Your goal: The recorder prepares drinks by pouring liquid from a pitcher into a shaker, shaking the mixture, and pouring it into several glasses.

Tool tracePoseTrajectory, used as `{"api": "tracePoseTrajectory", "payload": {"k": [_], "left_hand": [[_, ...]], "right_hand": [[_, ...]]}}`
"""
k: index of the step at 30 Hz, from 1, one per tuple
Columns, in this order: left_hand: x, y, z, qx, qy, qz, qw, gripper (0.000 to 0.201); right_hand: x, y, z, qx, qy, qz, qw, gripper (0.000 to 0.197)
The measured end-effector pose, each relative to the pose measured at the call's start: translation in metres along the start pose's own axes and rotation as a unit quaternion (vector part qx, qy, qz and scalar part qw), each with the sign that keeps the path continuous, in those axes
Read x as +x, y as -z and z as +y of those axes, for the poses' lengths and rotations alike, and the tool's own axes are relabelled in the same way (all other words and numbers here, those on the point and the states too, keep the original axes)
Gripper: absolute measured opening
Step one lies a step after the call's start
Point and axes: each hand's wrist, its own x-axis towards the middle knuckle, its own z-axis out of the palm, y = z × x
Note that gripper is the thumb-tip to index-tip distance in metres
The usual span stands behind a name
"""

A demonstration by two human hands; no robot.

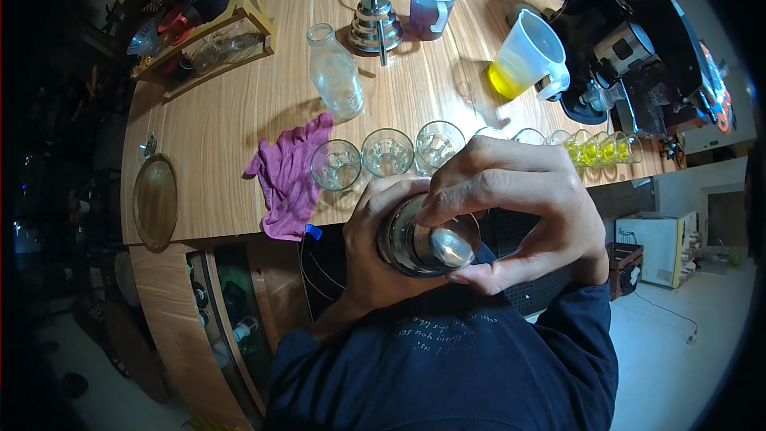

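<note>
A shiny metal cocktail shaker (400, 241) is held close in front of my chest, past the table's near edge. My left hand (369, 259) is closed round its body. From the right, my right hand (523, 199) grips the domed metal top (452, 247) between thumb and fingers. Whether that top is seated or loose I cannot tell. Just beyond my hands stand clear glasses (388, 155) in a row, partly covered by my right hand. A crumpled purple cloth (292, 172) lies to their left, over the near edge.
Farther back are a glass bottle (335, 72), a steel gooseneck kettle (375, 25), a jug of purple liquid (432, 12) and a jug with yellow liquid (523, 56). Small glasses (602, 148) holding yellow liquid line the right edge. A wooden tray (155, 201) and rack (211, 44) stand left.
</note>
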Motion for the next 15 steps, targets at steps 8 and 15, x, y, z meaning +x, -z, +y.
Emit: {"api": "tracePoseTrajectory", "payload": {"k": [8, 15], "left_hand": [[-0.021, 0.003, -0.014, -0.012, 0.027, 0.019, 0.999, 0.09], [-0.023, 0.007, -0.004, -0.042, 0.107, -0.01, 0.993, 0.083]], "right_hand": [[-0.003, -0.025, 0.006, -0.018, 0.015, -0.008, 1.0, 0.041], [-0.027, -0.066, 0.042, 0.048, 0.104, 0.06, 0.992, 0.079]]}}
